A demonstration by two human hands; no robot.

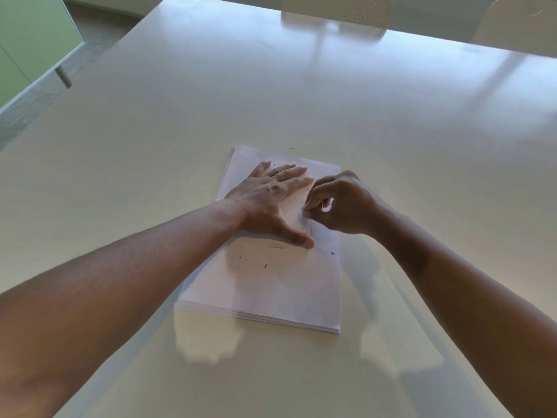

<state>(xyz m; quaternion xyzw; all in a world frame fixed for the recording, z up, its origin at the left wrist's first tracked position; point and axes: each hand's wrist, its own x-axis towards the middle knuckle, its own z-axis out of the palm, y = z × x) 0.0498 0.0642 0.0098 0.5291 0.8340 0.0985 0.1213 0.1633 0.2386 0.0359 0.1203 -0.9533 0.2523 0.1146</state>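
Looks down on a pale, glossy table [301,101] from head height. Shows a stack [271,319] of white paper lying flat just below the middle of the view, toward 6 o'clock, with its long edges running from 6 to 12 o'clock. Shows a top sheet [280,285] scattered with a few small dark marks [265,266] and one round dot [332,254] near the edge at 3 o'clock.

Brings both bare forearms in from the lower corners, at 8 and 4 o'clock.

Presses the left hand [268,203] palm down on the far half of the sheet. Keeps its fingers [289,173] straight, relaxed and slightly spread, aimed toward 2 o'clock, grasping nothing. Stretches the thumb [301,239] wide toward 4 o'clock, with its tip on the paper.

Places the right hand [346,203] just beside the left, at its 3 o'clock, above the right edge of the stack. Curls its fingers inward and closes the fingertips [310,206] against the thumb in a pinch on the sheet, in the gap between the left forefinger and thumb. Cannot tell how much paper is caught in the pinch.

Includes a white chair [334,16] with a perforated back at the far table edge, at 12 o'clock, and a green cabinet [30,40] off the table at 10 o'clock.
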